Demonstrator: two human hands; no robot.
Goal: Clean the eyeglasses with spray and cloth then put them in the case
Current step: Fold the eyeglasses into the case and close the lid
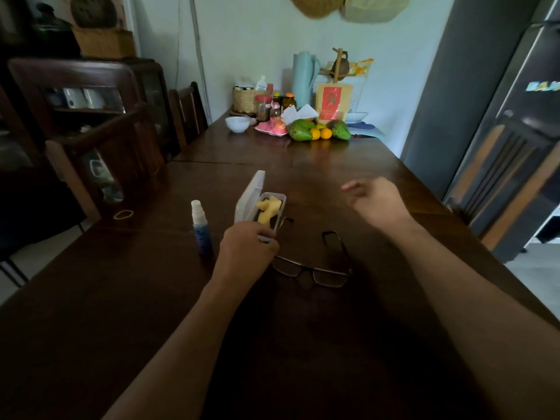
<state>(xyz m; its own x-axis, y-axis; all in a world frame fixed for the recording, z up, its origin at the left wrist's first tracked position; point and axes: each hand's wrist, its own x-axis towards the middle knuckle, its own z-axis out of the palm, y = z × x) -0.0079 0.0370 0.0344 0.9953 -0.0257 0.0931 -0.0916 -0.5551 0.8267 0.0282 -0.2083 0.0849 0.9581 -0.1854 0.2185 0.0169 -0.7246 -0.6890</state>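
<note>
**Case open, glasses on the table**

My left hand (pixel 247 247) grips the near end of the open clear case (pixel 250 192), with the yellow cloth (pixel 266 210) bunched inside. The eyeglasses (pixel 309 269) lie unfolded on the table (pixel 121 283) just right of it, the spray bottle (pixel 200 228) upright to its left. My right hand (pixel 375 200) hovers loosely curled (blurred), holding nothing.

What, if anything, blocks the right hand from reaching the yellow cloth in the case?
Probably nothing, so yes. The case is open, lid raised leftward, yellow cloth exposed. The right hand hovers empty; the left hand holds only the near end.
</note>
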